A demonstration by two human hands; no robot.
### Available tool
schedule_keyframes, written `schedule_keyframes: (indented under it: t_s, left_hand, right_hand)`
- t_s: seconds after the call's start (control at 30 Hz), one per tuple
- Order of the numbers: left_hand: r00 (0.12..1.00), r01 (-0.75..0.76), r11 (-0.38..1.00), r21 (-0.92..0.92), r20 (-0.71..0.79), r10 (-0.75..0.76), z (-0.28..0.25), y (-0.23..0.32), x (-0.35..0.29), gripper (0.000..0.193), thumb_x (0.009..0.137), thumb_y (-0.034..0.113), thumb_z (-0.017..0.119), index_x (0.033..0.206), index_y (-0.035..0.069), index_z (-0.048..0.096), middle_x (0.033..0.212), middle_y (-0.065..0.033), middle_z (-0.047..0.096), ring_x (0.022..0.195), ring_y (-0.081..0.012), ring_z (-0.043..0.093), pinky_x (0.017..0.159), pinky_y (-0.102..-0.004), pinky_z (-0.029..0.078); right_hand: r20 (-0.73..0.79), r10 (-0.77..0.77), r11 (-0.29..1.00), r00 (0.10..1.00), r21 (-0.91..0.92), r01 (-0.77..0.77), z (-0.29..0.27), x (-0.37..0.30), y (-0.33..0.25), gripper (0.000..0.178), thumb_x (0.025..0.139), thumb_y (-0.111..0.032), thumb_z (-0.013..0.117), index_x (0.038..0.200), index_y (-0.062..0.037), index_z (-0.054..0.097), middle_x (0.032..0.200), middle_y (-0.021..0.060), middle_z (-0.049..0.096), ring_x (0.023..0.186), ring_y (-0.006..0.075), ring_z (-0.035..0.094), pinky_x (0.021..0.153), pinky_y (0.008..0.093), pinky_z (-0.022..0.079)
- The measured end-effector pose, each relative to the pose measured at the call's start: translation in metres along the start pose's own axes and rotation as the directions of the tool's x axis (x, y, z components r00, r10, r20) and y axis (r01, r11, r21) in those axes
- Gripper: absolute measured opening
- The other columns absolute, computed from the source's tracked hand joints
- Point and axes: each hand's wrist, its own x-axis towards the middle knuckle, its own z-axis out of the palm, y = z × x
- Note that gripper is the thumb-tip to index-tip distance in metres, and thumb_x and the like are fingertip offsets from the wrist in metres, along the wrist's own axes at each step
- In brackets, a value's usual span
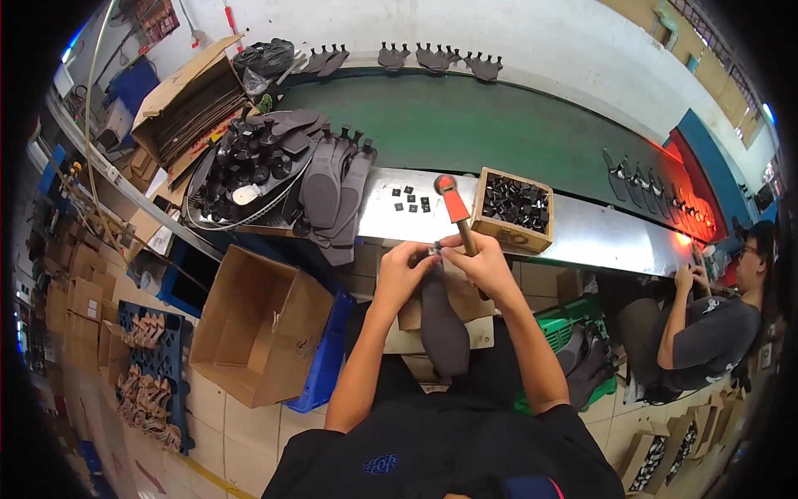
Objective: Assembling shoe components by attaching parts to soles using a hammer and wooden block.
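Note:
A dark brown shoe sole [445, 333] lies lengthwise before me on a work stand, its wide end toward my body. At its far, heel end, my left hand [403, 273] pinches a small heel tip [435, 249], partly covered by the fingertips. My right hand [484, 268] is wrapped round a hammer [455, 208] with an orange-red head and brown handle, head pointing away. The right thumb and forefinger also touch the heel end, close to the left fingertips. Several small black square heel tips [411, 200] lie loose on the metal bench [382, 179] beyond my hands.
A wooden box [511, 237] of small black parts stands on the bench at right. Left are stacked heeled soles [332, 187] and a loaded basket [249, 166]. A green conveyor [499, 116] runs behind. A cardboard box [258, 333] stands at lower left; a co-worker [715, 316] sits right.

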Motion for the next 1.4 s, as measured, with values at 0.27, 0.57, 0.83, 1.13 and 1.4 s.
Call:
schedule_keyframes:
  t_s: [0.27, 0.57, 0.83, 1.13, 1.4]
  left_hand:
    - [0.982, -0.170, 0.983, 0.075, -0.070, 0.175, -0.006, -0.005, -0.013, 0.025, 0.076, 0.012, 0.081, 0.097, 0.002, 0.071, 0.090, -0.0109, 0.070, 0.085, -0.0284, 0.065, 0.082, -0.0387, 0.049]
    - [0.976, -0.217, 0.969, 0.117, 0.056, 0.212, -0.014, -0.001, -0.006, 0.032, 0.078, 0.015, 0.082, 0.105, 0.000, 0.072, 0.102, -0.0137, 0.073, 0.095, -0.0286, 0.069, 0.086, -0.0369, 0.053]
    - [0.989, -0.128, 0.989, 0.078, 0.080, 0.121, -0.011, -0.014, -0.003, 0.025, 0.080, 0.013, 0.078, 0.095, -0.003, 0.067, 0.074, -0.0146, 0.064, 0.064, -0.0206, 0.062, 0.062, -0.0331, 0.050]
    - [0.992, -0.002, 0.978, -0.207, 0.121, 0.027, -0.006, -0.012, -0.004, 0.024, 0.084, 0.002, 0.075, 0.108, 0.001, 0.075, 0.088, 0.0015, 0.070, 0.080, -0.0048, 0.060, 0.070, -0.0218, 0.049]
    - [0.987, 0.043, 0.968, -0.248, 0.161, -0.002, -0.006, -0.017, -0.004, 0.024, 0.084, 0.011, 0.078, 0.105, 0.001, 0.076, 0.092, -0.0027, 0.075, 0.081, -0.0072, 0.064, 0.074, -0.0237, 0.051]
  right_hand:
    - [0.112, -0.130, 0.978, 0.985, -0.147, 0.146, 0.006, 0.010, 0.022, 0.025, 0.088, -0.012, 0.071, 0.109, 0.0013, 0.071, 0.085, 0.0124, 0.074, 0.076, 0.0119, 0.066, 0.072, 0.0297, 0.052]
    - [0.164, -0.287, 0.892, 0.944, -0.313, 0.325, 0.001, 0.009, 0.019, 0.018, 0.086, -0.009, 0.071, 0.103, -0.0006, 0.070, 0.080, 0.0198, 0.068, 0.069, 0.0275, 0.067, 0.066, 0.0358, 0.051]
    - [0.171, -0.376, 0.733, 0.911, -0.547, 0.405, 0.008, -0.005, 0.000, 0.019, 0.083, -0.009, 0.074, 0.100, -0.0011, 0.069, 0.103, 0.0140, 0.068, 0.085, 0.0348, 0.065, 0.076, 0.0388, 0.052]
    - [-0.075, 0.005, 0.999, 0.997, 0.053, -0.001, 0.007, -0.073, -0.037, 0.047, 0.102, -0.010, 0.056, 0.147, -0.0014, 0.045, 0.085, 0.0113, 0.066, 0.069, 0.0151, 0.060, 0.064, 0.0301, 0.050]
    - [-0.023, -0.198, 0.924, 0.980, -0.338, 0.179, 0.018, -0.102, -0.029, 0.046, 0.100, -0.008, 0.057, 0.143, 0.0027, 0.046, 0.087, 0.0220, 0.064, 0.076, 0.0328, 0.066, 0.072, 0.0367, 0.051]
